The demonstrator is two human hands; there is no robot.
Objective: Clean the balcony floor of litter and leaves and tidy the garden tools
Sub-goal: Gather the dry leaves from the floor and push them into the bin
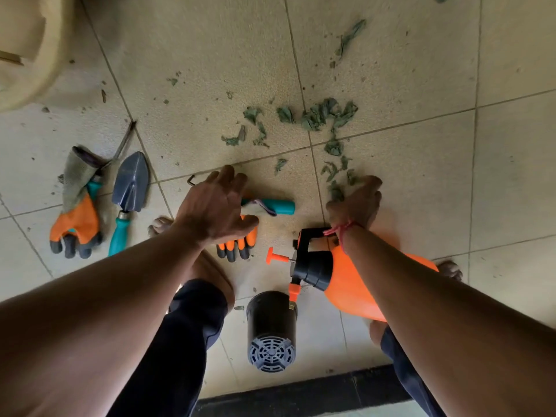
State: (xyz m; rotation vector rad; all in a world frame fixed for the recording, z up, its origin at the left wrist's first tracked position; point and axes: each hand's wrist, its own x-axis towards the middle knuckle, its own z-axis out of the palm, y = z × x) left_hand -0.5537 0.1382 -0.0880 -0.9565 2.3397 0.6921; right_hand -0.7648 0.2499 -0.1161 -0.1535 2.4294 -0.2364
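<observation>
A: Which step? L to R pls.
B: Leaf pickup, I reckon; tools not tidied yet. Far glove & trowel lie on the floor. Left hand hovers over near glove, fingers spread, bent, gripping nothing. Teal-handled tool just beyond. Leaves strewn mid-floor; right hand down at their near edge, fingers hidden, can't tell grip.
A: Next?
B: Prob. scoop bits together w/o crumbling.
A: Count?
B: 2 gloves, 1 trowel, 1 teal-handled tool, 1 pot, 1 sprayer; leaves uncountable.
</observation>
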